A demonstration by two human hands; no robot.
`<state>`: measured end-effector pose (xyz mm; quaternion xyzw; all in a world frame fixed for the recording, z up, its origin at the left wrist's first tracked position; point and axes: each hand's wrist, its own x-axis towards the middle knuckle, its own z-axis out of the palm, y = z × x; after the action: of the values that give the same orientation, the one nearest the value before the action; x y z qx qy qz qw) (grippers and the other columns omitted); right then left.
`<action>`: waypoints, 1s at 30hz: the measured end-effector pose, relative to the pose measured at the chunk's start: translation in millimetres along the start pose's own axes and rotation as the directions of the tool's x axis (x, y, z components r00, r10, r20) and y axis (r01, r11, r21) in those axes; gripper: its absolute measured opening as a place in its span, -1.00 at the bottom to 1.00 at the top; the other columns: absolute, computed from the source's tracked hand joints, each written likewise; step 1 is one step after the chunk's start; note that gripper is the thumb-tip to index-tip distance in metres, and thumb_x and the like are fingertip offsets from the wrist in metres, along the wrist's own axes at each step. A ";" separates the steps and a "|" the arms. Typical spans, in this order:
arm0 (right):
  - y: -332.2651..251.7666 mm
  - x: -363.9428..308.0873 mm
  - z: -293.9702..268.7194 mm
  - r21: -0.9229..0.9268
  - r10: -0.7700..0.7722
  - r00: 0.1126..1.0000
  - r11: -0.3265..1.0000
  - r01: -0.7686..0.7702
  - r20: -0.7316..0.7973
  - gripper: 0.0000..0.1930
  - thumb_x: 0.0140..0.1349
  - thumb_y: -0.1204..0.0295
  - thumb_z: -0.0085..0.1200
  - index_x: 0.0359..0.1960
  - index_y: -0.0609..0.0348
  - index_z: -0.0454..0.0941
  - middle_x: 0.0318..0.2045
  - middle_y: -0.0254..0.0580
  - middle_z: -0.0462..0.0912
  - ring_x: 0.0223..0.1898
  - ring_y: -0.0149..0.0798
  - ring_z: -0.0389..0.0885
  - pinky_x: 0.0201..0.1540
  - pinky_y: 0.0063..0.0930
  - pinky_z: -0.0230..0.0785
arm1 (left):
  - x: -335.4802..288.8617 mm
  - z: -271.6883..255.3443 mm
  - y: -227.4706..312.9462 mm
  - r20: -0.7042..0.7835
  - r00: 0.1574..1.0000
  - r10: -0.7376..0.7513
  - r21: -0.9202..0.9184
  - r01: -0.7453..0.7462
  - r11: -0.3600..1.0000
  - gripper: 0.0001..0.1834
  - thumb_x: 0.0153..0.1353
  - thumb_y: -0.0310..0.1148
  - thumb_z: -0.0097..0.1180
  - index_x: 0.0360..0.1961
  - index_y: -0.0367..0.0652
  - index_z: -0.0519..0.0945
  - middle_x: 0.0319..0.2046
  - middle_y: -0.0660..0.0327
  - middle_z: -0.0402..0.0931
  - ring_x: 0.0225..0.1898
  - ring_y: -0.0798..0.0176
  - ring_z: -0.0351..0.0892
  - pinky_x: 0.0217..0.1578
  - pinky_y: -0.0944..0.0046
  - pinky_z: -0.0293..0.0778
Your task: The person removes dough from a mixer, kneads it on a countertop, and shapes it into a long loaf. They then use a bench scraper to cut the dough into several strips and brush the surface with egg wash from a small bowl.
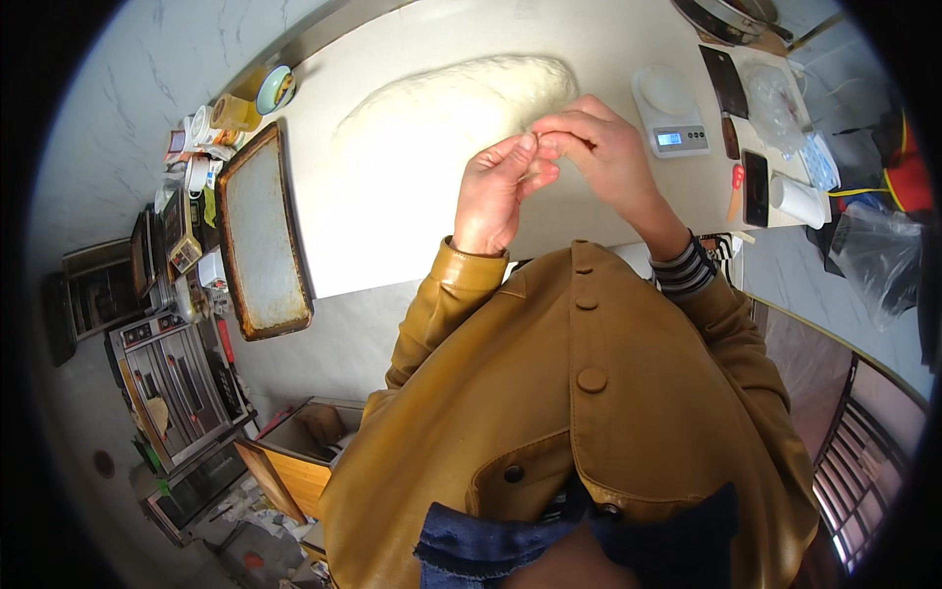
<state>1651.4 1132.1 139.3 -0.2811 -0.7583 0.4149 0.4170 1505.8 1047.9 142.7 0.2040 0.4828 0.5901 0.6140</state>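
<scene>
My left hand (494,193) and my right hand (605,149) meet at the fingertips over the front part of the pale worktop (579,211). Both have their fingers closed in a pinch, thumbs and fingertips pressed together. Whatever may be between them is hidden or too small to name. Just beyond lies a long, smooth mass of white dough (510,86), stretching away to the left; its near left part fades into the bright glare on the worktop. My hands appear to be in front of the dough's right end; whether they touch it I cannot tell.
A worn baking tray (263,236) lies at the left edge, with a bowl (276,90) and jars behind it. To the right are a kitchen scale (677,113), a cleaver (724,81), a phone (755,188) and a white cup (797,200). An oven (177,388) stands lower left.
</scene>
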 end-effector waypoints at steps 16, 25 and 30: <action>-1.5 -11.9 -3.7 0.346 0.381 0.920 0.854 -0.389 0.093 -0.81 0.31 0.36 0.17 -0.20 0.21 0.69 -0.40 -0.37 0.67 -0.40 -0.54 0.48 -0.31 -0.64 0.37 | -2.9 3.3 -8.6 0.024 0.999 -0.035 -0.116 0.037 0.993 -0.79 0.37 -0.35 0.10 -0.13 -0.27 0.62 -0.30 0.20 0.63 -0.27 0.31 0.62 -0.10 0.25 0.60; -10.7 -13.0 0.1 0.503 0.422 0.897 0.752 -0.427 0.131 -0.80 0.36 0.34 0.12 -0.18 0.24 0.61 -0.52 -0.50 0.46 -0.45 -0.59 0.32 -0.39 -0.68 0.19 | -4.4 20.0 -13.1 -0.039 0.967 0.253 0.045 -0.252 0.967 -0.83 0.28 -0.40 0.23 -0.20 -0.29 0.65 -0.38 0.22 0.64 -0.31 0.39 0.58 -0.19 0.34 0.53; 8.5 -14.1 9.3 0.583 0.468 0.853 0.634 -0.508 0.233 -0.79 0.35 0.32 0.12 -0.20 0.23 0.61 -0.51 -0.49 0.45 -0.47 -0.59 0.31 -0.39 -0.68 0.18 | 2.8 13.4 -21.4 -0.032 0.961 0.275 0.073 -0.272 0.960 -0.78 0.26 -0.36 0.26 -0.21 -0.32 0.62 -0.40 0.21 0.60 -0.35 0.35 0.55 -0.15 0.29 0.55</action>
<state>1651.0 1121.8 123.5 -0.3077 -0.4840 0.7475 0.3352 1527.9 1050.0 130.2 0.2771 0.4823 0.6567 0.5093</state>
